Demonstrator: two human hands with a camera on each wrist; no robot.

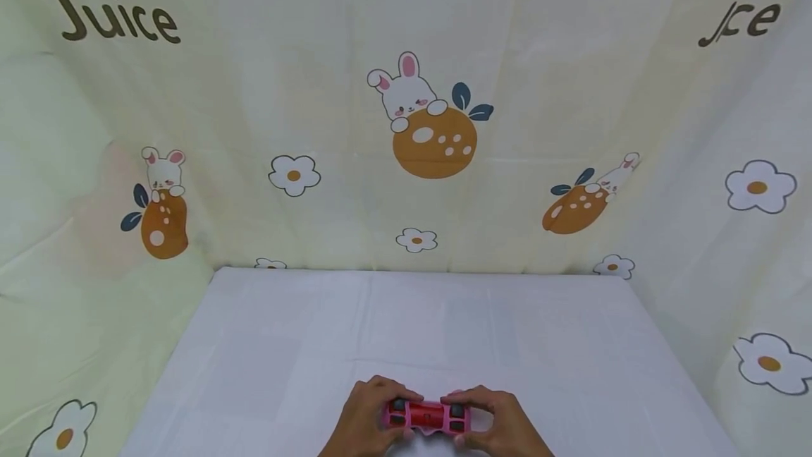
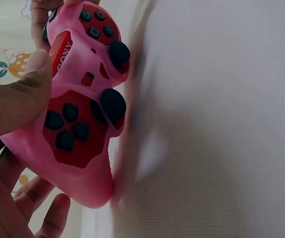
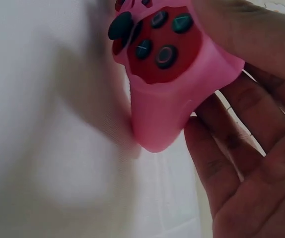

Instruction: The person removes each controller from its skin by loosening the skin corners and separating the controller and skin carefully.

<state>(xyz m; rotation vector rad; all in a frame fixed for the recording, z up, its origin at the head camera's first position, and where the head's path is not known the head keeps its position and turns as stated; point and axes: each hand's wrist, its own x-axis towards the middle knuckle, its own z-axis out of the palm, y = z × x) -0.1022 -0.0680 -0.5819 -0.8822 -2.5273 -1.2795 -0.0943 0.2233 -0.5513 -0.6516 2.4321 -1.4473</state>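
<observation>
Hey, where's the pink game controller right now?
In the head view, the pink game controller is at the bottom, slightly right of centre, held between the left hand and the right hand, close to the white tabletop.

And there it was, the game controller (image 1: 427, 415), red body peeking through a pink cover (image 2: 78, 186), held at its left and right ends low over the near middle of the white tabletop (image 1: 539, 344)! Up it stood on edge, 4 black shoulder buttons (image 1: 457, 410) facing upward, 2 black thumbsticks (image 2: 113, 104) down beside the surface (whether they touched it, no telling). SONY lettering (image 2: 64, 55) showed mid-body, 4 direction buttons (image 2: 70, 112) on its left, 4 symbol buttons (image 3: 166, 56) on its right!
</observation>
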